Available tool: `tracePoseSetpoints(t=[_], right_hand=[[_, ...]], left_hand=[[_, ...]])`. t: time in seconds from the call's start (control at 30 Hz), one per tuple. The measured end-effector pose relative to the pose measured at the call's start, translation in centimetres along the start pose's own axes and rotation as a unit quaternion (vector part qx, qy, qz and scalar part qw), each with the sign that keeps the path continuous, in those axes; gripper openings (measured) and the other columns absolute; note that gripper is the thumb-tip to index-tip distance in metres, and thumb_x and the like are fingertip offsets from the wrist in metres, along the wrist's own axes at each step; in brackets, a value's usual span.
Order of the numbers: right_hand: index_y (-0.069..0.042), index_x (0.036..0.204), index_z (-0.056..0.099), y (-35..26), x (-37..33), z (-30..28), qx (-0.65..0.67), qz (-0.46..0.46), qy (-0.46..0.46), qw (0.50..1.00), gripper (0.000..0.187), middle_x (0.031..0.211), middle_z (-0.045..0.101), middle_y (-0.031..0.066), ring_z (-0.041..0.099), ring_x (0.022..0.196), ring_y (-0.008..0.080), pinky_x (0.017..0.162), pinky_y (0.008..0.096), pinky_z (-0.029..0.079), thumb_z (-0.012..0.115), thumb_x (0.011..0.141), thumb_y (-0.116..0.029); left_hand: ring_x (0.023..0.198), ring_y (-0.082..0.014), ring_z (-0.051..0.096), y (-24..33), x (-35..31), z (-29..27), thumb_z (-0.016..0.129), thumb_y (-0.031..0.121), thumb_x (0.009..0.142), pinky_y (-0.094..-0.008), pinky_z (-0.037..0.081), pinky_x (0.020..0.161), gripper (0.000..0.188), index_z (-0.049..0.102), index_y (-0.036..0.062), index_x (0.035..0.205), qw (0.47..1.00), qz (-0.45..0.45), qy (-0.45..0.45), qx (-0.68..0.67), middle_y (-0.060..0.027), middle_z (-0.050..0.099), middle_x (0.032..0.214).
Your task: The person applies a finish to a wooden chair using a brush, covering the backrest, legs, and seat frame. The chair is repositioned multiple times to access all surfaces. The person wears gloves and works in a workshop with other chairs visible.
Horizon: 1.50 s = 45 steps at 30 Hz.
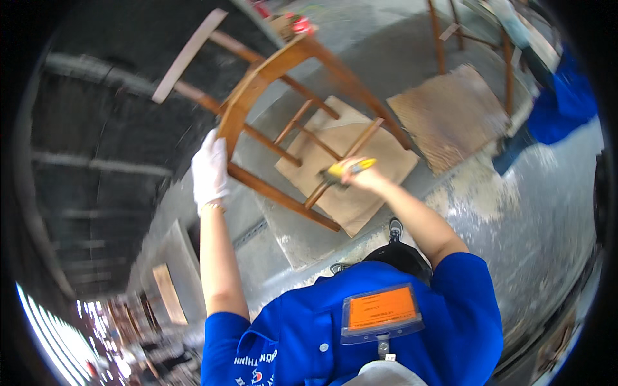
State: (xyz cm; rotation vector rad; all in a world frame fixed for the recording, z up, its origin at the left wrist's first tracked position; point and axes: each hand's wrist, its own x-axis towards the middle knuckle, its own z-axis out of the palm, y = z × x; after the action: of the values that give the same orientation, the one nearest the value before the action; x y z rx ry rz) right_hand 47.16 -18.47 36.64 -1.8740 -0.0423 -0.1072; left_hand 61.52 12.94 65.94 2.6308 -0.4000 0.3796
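Observation:
A brown wooden chair frame (pixel 265 72) stands tilted in front of me, its legs and crossbars spread over a sheet of cardboard (pixel 385 168). In a white glove, my left hand (pixel 210 168) is closed on the frame's curved left side. My right hand (pixel 362 177) is bare and wrapped round a brush with a yellow handle (pixel 353 166). The brush's dark bristle end lies against a crossbar low on the chair. Some of my left fingers are hidden behind the wood.
Another piece of cardboard (pixel 449 119) lies to the right. Beyond it stand wooden legs (pixel 438 37) of other furniture. At the far right is a co-worker in a blue sleeve (pixel 566 106). A red object (pixel 300 24) sits behind the chair; a wooden board (pixel 169 294) is at lower left.

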Motion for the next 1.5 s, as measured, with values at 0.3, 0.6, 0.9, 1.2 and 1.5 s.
tracePoseSetpoints(t=[0.3,0.6,0.9,1.2,1.5], right_hand=[[-0.009,0.094,0.066,9.7,-3.2,-14.6,0.196,0.077,0.24,0.948,0.019,0.141,0.07,0.0174,0.064,0.132,0.0301,0.115,0.0459,0.049,0.085,0.091,-0.007],[-0.01,0.086,0.065,13.7,-22.5,-13.5,0.219,0.309,0.403,0.833,0.028,0.1,0.069,0.0041,0.067,0.094,0.0158,0.089,0.033,0.055,0.067,0.079,0.017],[-0.012,0.086,0.064,10.3,-32.3,-11.6,0.143,0.323,0.509,0.785,0.026,0.084,0.063,-0.0005,0.061,0.079,0.0135,0.075,0.0305,0.051,0.065,0.08,0.013],[-0.004,0.086,0.065,14.1,-34.0,-17.0,0.162,0.375,0.47,0.782,0.026,0.08,0.066,0.0057,0.066,0.077,0.0178,0.077,0.0315,0.056,0.052,0.082,0.018],[-0.004,0.081,0.062,21.4,-30.3,-29.3,0.172,0.351,0.356,0.849,0.027,0.079,0.066,0.0076,0.064,0.068,0.0182,0.063,0.0291,0.052,0.049,0.077,0.018]], left_hand=[[0.084,-0.0147,0.062,3.6,-0.7,-0.1,0.083,0.01,0.074,-0.0321,0.051,0.074,0.054,0.072,0.0001,0.126,0.927,-0.158,-0.273,-0.201,-0.0048,0.069,0.089],[0.081,-0.0175,0.068,7.9,-6.7,10.4,0.086,0.003,0.074,-0.0334,0.055,0.073,0.023,0.074,-0.0022,0.093,0.848,-0.142,-0.428,-0.279,-0.009,0.073,0.085],[0.089,-0.0194,0.067,10.0,-7.1,15.9,0.075,0.01,0.082,-0.0326,0.051,0.086,0.012,0.076,-0.0018,0.083,0.656,-0.292,-0.352,-0.6,-0.0125,0.075,0.09],[0.087,-0.0225,0.07,10.6,-8.1,16.0,0.071,0.015,0.089,-0.0353,0.055,0.082,0.02,0.078,-0.0025,0.083,0.733,-0.14,-0.26,-0.613,-0.0127,0.075,0.084],[0.076,-0.0189,0.058,21.3,-5.1,19.7,0.076,0.018,0.084,-0.0323,0.047,0.075,0.014,0.075,0.004,0.085,0.664,-0.389,0.018,-0.639,-0.0041,0.062,0.076]])
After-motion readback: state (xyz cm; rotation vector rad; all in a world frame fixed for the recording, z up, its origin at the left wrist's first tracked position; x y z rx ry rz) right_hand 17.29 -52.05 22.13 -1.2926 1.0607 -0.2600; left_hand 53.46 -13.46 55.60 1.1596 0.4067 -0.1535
